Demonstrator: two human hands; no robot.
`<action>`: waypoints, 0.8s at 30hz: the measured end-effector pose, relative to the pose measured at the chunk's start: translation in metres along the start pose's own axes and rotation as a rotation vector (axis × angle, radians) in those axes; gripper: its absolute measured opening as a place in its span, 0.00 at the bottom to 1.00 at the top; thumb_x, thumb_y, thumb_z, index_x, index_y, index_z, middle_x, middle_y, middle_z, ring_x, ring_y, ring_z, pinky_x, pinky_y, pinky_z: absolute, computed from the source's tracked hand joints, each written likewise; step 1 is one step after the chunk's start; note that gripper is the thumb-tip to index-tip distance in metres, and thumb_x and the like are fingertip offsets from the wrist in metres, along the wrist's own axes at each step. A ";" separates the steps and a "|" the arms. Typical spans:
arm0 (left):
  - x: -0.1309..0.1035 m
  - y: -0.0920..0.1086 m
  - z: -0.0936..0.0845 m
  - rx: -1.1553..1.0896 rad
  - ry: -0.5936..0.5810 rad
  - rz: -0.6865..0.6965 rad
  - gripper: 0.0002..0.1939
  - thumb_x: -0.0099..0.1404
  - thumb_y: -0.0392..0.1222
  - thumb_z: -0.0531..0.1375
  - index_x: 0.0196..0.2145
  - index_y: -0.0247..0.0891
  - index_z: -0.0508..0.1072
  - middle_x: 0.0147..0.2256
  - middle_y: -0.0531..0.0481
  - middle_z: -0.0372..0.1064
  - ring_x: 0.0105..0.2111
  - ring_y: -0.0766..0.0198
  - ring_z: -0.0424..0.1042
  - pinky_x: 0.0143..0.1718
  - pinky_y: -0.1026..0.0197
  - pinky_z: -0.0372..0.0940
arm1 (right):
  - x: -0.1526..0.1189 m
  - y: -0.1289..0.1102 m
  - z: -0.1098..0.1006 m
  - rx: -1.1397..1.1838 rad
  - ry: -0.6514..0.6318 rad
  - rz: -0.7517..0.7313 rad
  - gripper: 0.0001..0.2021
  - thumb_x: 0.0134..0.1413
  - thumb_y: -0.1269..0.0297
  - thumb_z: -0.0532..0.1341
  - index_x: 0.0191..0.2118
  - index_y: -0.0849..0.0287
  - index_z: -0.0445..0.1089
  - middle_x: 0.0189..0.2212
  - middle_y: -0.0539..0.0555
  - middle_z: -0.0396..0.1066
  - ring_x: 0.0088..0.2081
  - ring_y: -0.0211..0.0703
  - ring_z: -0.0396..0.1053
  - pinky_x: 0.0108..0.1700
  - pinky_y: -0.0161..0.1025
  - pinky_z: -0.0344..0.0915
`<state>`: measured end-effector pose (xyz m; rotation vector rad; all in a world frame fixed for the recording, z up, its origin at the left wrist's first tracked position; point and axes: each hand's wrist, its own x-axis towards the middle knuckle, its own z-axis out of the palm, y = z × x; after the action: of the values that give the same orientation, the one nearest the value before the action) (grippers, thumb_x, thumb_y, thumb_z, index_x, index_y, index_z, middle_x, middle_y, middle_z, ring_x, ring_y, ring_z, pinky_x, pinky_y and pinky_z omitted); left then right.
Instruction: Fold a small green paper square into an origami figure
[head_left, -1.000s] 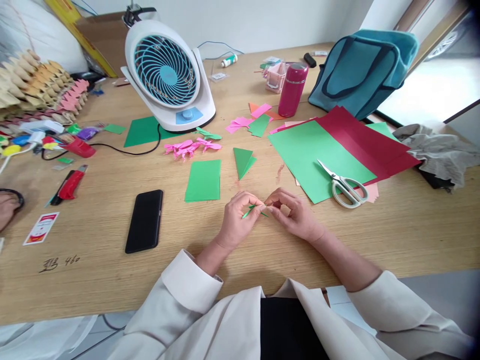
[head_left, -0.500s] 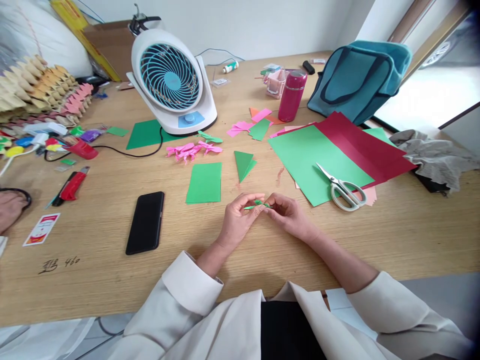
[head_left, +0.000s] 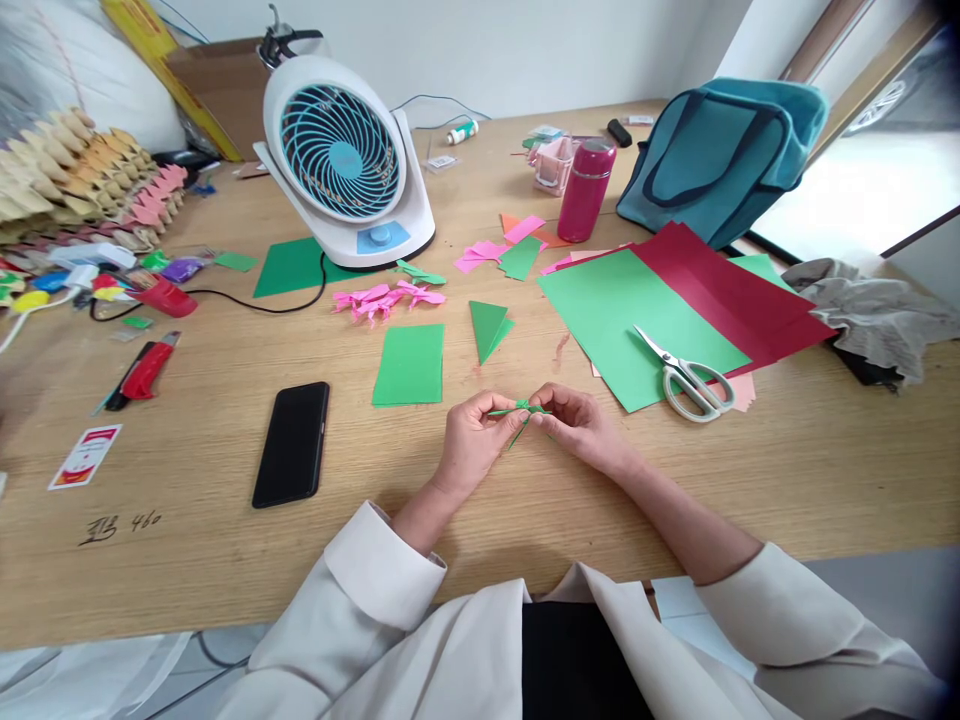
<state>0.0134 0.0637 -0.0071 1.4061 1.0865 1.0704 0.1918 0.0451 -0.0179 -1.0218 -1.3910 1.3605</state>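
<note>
Between my two hands is a small folded green paper piece (head_left: 523,406), with a thin strip pointing down toward me. My left hand (head_left: 474,437) pinches its left side between thumb and fingers. Pressed close against it, my right hand (head_left: 579,425) pinches the right side; the fingertips cover much of the piece. Just beyond the hands lie folded green paper triangles (head_left: 487,328) and a stack of green paper rectangles (head_left: 409,365). Folded pink paper figures (head_left: 386,300) and a green folded figure (head_left: 420,273) rest farther back.
White-handled scissors (head_left: 694,388) lie on the large green sheet (head_left: 637,310) over dark red sheets (head_left: 739,300). A black phone (head_left: 291,445) is at left. Behind stand a fan (head_left: 345,160), a magenta flask (head_left: 585,190) and a teal bag (head_left: 712,160). A red cutter (head_left: 148,368) sits far left.
The green paper piece has turned between my fingers, and a thin strip now shows below it. Both hands keep nearly the same place, still pinching it.
</note>
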 end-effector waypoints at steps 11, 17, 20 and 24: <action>-0.002 -0.003 0.001 0.061 0.013 0.131 0.09 0.56 0.45 0.70 0.26 0.37 0.78 0.28 0.50 0.76 0.28 0.65 0.72 0.31 0.64 0.65 | 0.002 -0.002 0.000 -0.046 0.044 -0.042 0.17 0.57 0.46 0.64 0.35 0.56 0.68 0.28 0.49 0.66 0.31 0.39 0.62 0.34 0.36 0.61; -0.002 -0.003 0.001 0.083 0.006 0.111 0.10 0.57 0.46 0.70 0.27 0.37 0.78 0.27 0.50 0.76 0.28 0.65 0.72 0.30 0.63 0.65 | 0.004 -0.002 0.001 0.018 0.034 0.008 0.19 0.54 0.44 0.66 0.34 0.56 0.68 0.28 0.49 0.68 0.30 0.38 0.63 0.36 0.37 0.62; -0.001 -0.004 0.000 0.071 0.030 0.086 0.10 0.56 0.46 0.70 0.27 0.37 0.79 0.27 0.51 0.76 0.27 0.65 0.71 0.29 0.63 0.65 | 0.004 -0.002 0.002 0.047 0.052 0.051 0.20 0.51 0.44 0.67 0.35 0.57 0.69 0.29 0.50 0.69 0.31 0.39 0.64 0.36 0.37 0.63; 0.000 -0.004 -0.002 0.025 0.041 0.048 0.10 0.55 0.47 0.70 0.28 0.37 0.80 0.28 0.50 0.77 0.27 0.64 0.72 0.29 0.63 0.66 | 0.005 -0.003 0.001 0.062 0.028 0.095 0.20 0.49 0.44 0.68 0.35 0.57 0.71 0.29 0.50 0.70 0.31 0.39 0.64 0.35 0.37 0.63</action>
<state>0.0114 0.0640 -0.0109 1.4420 1.1043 1.1274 0.1897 0.0490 -0.0149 -1.0735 -1.2858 1.4440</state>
